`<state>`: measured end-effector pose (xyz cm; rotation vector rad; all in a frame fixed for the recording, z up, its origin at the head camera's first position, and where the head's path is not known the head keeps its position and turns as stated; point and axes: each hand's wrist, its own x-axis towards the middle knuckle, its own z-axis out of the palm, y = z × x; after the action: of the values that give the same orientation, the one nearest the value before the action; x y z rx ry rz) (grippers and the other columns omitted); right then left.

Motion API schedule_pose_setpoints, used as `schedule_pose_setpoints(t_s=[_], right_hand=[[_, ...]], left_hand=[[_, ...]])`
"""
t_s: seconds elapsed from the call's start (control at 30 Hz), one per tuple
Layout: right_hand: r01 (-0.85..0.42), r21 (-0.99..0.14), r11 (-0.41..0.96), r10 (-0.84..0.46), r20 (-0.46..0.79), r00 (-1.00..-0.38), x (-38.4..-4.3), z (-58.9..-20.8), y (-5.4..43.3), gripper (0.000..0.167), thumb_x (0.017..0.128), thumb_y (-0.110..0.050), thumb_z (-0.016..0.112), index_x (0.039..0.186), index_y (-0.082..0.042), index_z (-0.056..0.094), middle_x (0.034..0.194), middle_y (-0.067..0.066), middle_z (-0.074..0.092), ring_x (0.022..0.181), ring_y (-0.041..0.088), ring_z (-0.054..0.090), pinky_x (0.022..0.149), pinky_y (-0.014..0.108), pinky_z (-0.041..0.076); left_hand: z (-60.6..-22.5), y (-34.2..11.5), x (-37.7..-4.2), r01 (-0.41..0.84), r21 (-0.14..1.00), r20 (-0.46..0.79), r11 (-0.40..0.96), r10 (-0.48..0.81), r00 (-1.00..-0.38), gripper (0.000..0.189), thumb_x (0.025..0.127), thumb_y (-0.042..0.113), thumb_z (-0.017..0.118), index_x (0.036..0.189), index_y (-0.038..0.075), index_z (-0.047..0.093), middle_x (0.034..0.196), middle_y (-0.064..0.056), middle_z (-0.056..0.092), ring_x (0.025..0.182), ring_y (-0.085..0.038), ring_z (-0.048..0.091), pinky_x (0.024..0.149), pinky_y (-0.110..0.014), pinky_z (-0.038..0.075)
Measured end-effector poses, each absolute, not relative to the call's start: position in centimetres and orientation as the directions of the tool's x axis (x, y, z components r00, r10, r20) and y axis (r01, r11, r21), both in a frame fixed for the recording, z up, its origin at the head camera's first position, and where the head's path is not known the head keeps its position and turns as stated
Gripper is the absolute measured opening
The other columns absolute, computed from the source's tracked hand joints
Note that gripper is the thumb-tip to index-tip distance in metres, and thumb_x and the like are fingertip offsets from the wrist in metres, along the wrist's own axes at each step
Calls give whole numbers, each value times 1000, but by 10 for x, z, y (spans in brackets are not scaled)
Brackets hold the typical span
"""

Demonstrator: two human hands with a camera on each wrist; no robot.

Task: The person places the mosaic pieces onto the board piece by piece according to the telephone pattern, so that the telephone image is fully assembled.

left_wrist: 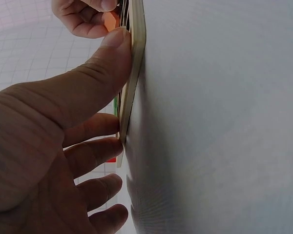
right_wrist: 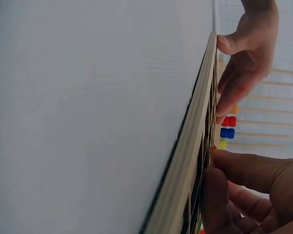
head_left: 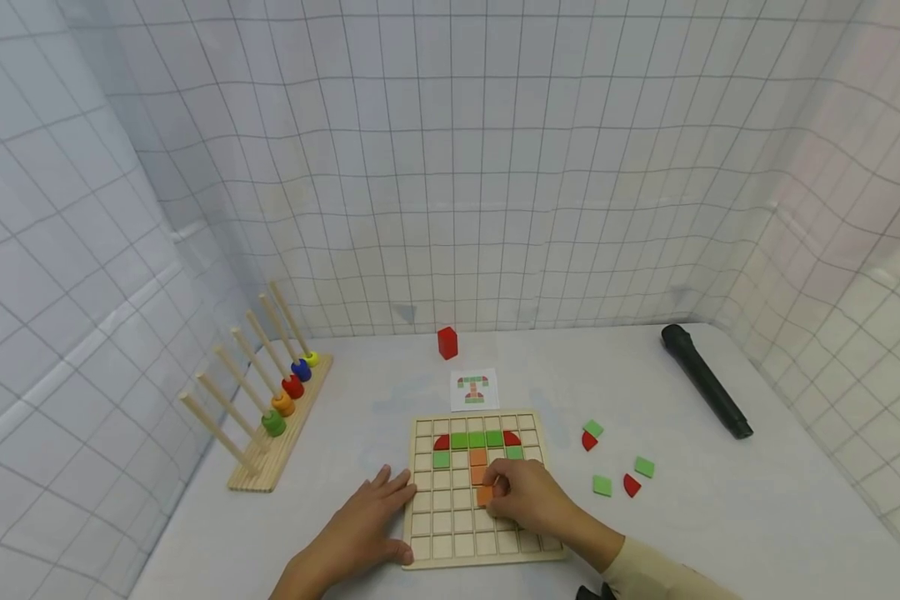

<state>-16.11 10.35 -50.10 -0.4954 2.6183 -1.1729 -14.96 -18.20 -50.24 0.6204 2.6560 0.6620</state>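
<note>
A wooden grid board [head_left: 442, 523] lies on the white table, with red quarter-round, green and orange tiles set in its upper cells. My left hand [head_left: 363, 525] rests against the board's left edge, its fingers extended and the thumb near the lower corner. Between thumb and fingertips, my right hand [head_left: 532, 497] pinches an orange square tile [head_left: 483, 497] at a cell below two other orange tiles [head_left: 478, 457]. The left wrist view also shows this orange tile [left_wrist: 111, 21] in the right hand's grip. Part of the board is hidden under the right hand.
Behind the board lie a pattern card [head_left: 474, 389] and a red block [head_left: 447, 342]. Loose green tiles [head_left: 602, 485] and red quarter-round tiles [head_left: 632, 485] are scattered to the right, before a black microphone [head_left: 707, 382]. A wooden peg rack [head_left: 270, 462] with coloured beads stands left.
</note>
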Motion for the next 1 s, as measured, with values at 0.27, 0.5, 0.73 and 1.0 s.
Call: schedule_pose_setpoints(t_s=[0.27,0.5,0.73,1.0], right_hand=[[-214,-731,647,-384,-70,-921,-163,-502,101,20,80,-7,79,96,-13,68,68,-9,57,59,4,49,53,21,41],[-227,-728,646,-394,-63,-917,-164,-501,100,20,80,-7,79,95,-15,68,67,-10,56,59,3,48,54,20,41],[-232,-729,644,-403,-65,-913,-162,-498,98,21,79,-6,80,96,-14,69,68,-9,56,59,4,48,54,21,41],[-251,-728,638,-417,-52,-908,-162,-498,99,22,79,-4,79,95,-14,68,69,-9,56,62,4,48,58,22,42]], left_hand=[[-504,-182,-150,330,500,-209,801,481,-851,92,66,42,91,143,4,58,157,-15,45,150,-47,26,119,-65,26],[-505,-182,-151,337,502,-201,796,487,-850,93,65,43,91,142,4,58,157,-16,45,150,-48,26,119,-65,25],[-504,-184,-151,343,498,-196,796,489,-850,92,65,42,91,142,4,58,157,-17,45,150,-48,27,118,-65,26],[-506,-184,-150,346,506,-190,790,493,-849,92,66,42,91,143,5,57,157,-16,45,150,-47,26,118,-65,26]])
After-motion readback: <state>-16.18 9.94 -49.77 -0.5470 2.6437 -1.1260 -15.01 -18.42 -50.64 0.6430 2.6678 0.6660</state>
